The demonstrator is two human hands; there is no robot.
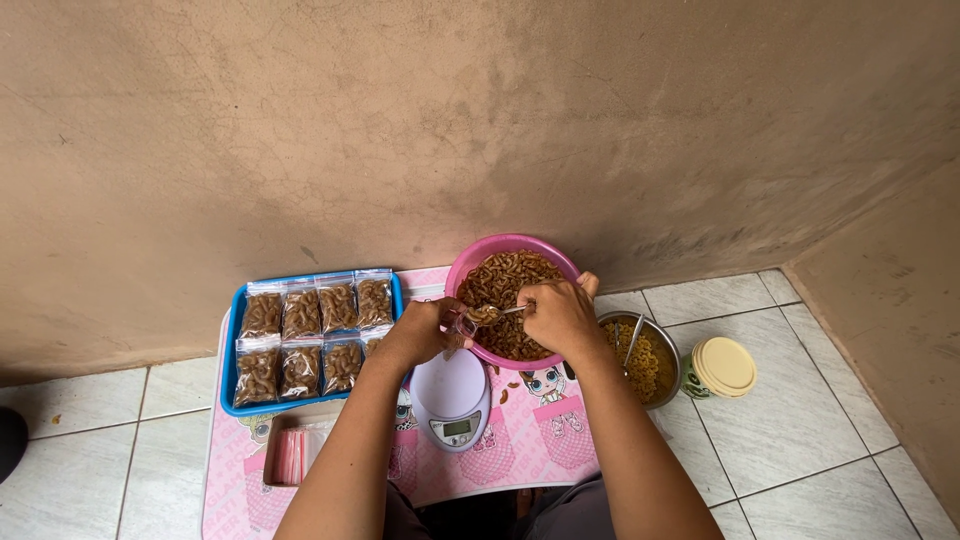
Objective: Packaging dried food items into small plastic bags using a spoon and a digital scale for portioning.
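Observation:
A pink bowl (470, 262) full of brown curled snacks stands on a low pink table (520, 450). My right hand (558, 316) holds a metal spoon (497, 313) loaded with snacks over the bowl's near side. My left hand (420, 332) pinches a small clear plastic bag (464, 325) at the bowl's left rim, right at the spoon's tip. A white kitchen scale (452, 400) sits just below both hands.
A blue tray (232, 350) with several filled snack bags lies at the left. A box of empty bags (296, 455) sits below it. A steel bowl (668, 358) with yellow snacks and a spoon, and a lidded jar (722, 367), stand right on the tiled floor.

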